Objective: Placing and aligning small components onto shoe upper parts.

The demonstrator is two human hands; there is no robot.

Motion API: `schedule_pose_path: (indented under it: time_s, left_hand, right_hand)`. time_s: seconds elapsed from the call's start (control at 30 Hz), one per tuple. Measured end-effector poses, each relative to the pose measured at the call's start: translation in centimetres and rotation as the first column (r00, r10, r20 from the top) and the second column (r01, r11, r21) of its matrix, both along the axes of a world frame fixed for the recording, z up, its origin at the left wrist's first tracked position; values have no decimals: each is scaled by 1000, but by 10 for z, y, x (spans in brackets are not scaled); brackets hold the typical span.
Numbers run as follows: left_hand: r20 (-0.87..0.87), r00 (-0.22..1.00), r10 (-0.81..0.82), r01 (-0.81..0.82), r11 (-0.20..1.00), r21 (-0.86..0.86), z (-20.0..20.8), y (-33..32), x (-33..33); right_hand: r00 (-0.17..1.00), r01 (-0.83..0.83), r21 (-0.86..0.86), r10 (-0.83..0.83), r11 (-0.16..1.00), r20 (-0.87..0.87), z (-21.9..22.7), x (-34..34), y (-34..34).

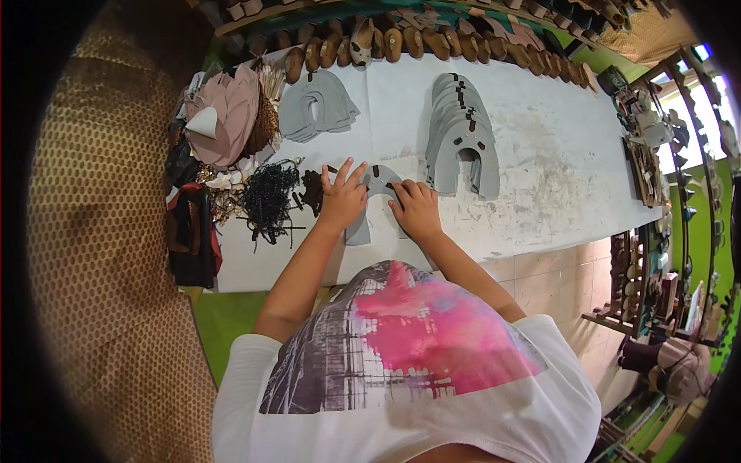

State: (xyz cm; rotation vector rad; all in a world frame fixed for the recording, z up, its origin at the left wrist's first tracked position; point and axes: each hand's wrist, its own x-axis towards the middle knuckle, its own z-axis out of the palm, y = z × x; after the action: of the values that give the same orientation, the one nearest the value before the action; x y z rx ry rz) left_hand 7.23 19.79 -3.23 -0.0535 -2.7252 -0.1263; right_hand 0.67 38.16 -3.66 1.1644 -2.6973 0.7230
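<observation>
A grey U-shaped piece [384, 176] lies on the white table in front of me, with a dark brown tab [377, 170] at the top of its curve. My left hand [344, 202] rests over its left arm, fingers spread, and a dark strip shows by the fingertips. On the right arm of the U, my right hand [418, 210] lies with its fingers stretched over another dark tab, thumb apart. Left of my left hand sits a small heap of dark brown pieces [312, 191]. Both hands partly cover the grey piece.
Overlapping grey U-shaped pieces with dark tabs [463, 135] lie to the right; more grey pieces [328, 116] lie at the far left. Black beaded strands [270, 197] and pinkish sheets [224, 112] crowd the left side. Brown shoe forms [394, 45] line the back edge.
</observation>
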Motion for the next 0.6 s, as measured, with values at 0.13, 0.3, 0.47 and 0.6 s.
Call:
schedule_pose_path:
  time_s: [0.13, 0.3, 0.47, 0.6]
  left_hand:
    - [0, 997, 75, -75, 997, 28, 1, 6, 0]
    - [7, 994, 114, -114, 991, 63, 2, 5, 0]
    - [118, 985, 128, -134, 990, 50, 5, 3, 5]
    - [160, 972, 173, -198, 968, 156, 3, 9, 13]
  right_hand:
    - [1000, -6, -14, 6, 1000, 18, 0, -1, 1]
    - [1000, -7, -20, 8, 1000, 11, 1, -1, 0]
    - [1000, -5, -10, 5, 1000, 12, 1, -1, 1]
    - [1000, 17, -13, -17, 1000, 19, 1, 0, 0]
